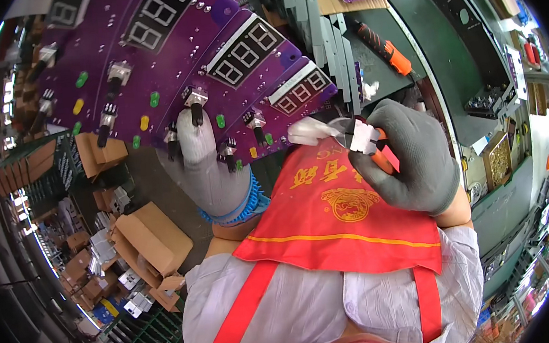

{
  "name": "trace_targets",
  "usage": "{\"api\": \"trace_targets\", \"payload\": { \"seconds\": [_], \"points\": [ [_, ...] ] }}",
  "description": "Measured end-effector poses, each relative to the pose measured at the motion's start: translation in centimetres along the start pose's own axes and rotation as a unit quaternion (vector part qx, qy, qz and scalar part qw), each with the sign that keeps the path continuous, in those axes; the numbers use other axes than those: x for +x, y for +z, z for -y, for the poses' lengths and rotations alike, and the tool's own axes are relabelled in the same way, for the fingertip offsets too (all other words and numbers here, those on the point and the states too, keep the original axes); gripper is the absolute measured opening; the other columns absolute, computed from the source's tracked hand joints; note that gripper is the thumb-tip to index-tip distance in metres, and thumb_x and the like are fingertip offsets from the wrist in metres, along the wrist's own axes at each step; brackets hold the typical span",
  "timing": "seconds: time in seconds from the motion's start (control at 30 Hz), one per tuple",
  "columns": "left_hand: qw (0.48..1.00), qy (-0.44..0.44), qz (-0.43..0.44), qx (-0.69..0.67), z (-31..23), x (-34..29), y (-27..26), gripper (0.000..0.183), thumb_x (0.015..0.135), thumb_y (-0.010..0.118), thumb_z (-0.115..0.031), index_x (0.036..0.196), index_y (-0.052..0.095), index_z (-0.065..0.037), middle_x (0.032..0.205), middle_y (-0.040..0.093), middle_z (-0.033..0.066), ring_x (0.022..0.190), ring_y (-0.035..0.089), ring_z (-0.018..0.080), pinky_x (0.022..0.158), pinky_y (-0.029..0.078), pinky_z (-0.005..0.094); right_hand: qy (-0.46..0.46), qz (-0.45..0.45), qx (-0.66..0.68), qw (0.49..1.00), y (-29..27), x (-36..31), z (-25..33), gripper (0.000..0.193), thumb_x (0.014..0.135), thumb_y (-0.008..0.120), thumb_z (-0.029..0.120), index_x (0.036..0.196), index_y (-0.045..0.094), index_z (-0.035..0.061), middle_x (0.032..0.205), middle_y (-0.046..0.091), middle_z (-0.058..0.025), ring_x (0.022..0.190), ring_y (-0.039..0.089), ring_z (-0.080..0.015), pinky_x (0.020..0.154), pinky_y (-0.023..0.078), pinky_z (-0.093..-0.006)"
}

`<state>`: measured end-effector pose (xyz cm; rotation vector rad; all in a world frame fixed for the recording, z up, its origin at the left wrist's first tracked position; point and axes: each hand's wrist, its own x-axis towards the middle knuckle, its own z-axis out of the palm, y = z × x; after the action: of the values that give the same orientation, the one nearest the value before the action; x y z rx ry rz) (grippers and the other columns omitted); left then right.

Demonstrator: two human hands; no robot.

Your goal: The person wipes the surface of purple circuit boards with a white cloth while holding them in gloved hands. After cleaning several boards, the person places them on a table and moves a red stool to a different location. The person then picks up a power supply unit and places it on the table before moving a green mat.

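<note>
A large purple circuit board panel (171, 83) tilts across the upper left, bearing three-digit displays, black-shafted knobs and small green and yellow parts. My left hand (213, 166), in a pale glove with a blue cuff, grips its lower edge, the thumb on the face beside a knob and the other fingers hidden behind. In my right hand (412, 154), gloved in dark grey, are orange-handled pliers (381, 150), fingers closed round the handles. Their metal head points left, just beyond the board's lower right corner. A whitish, soft-looking piece (313, 130) shows by the head; its kind is unclear.
An orange-and-black screwdriver-like tool (386, 50) lies on the green bench at right. Beyond it sits a long black metal panel (470, 33). Grey metal strips (335, 44) stand behind the board. Open cardboard boxes (154, 239) are at lower left. A red apron (337, 231) covers my front.
</note>
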<state>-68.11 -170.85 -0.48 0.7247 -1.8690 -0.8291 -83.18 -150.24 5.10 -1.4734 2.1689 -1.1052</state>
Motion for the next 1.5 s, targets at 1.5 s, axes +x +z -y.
{"api": "trace_targets", "payload": {
  "seconds": [1.5],
  "points": [
    [0.911, -0.192, -0.058, -0.36, -2.3, -0.8, -0.4, 0.032, 0.099, 0.049, -0.018, 0.125, 0.05, 0.0, 0.114, 0.059, 0.0116, 0.091, 0.063, 0.0163, 0.077, 0.057, 0.0317, -0.008, 0.027, -0.009, 1.0, -2.5, 0.6, -0.5, 0.042, 0.061, 0.073, 0.011, 0.097, 0.053, -0.0006, 0.08, 0.05, -0.0132, 0.067, 0.047, -0.0305, 0.061, 0.041, -0.0372]
  ]
}}
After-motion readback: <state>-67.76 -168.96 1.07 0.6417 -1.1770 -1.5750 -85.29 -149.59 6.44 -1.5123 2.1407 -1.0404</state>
